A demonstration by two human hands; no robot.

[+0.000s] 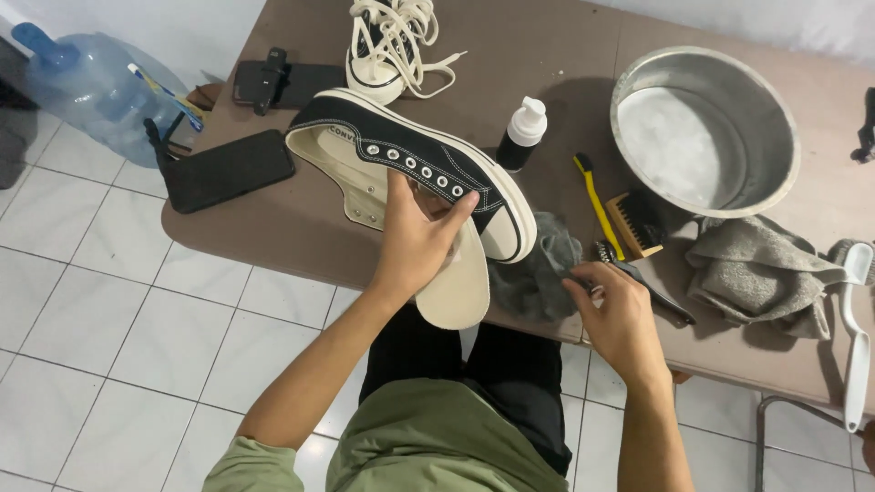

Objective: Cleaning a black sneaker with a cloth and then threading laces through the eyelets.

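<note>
Above the brown bench [273,237], the left hand [415,241] holds a black canvas sneaker [410,164] tilted on its side, fingers clamped on the cream tongue. The right hand [620,319] rests at the bench edge, fingers closed on a dark brush [638,278] beside a grey cloth [538,269].

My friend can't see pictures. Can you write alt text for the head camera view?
A person's left hand holds up a black sneaker with its insole out, while the right hand touches a grey cloth on a brown table. Nearby are brushes, a pump bottle and a metal basin.
</note>
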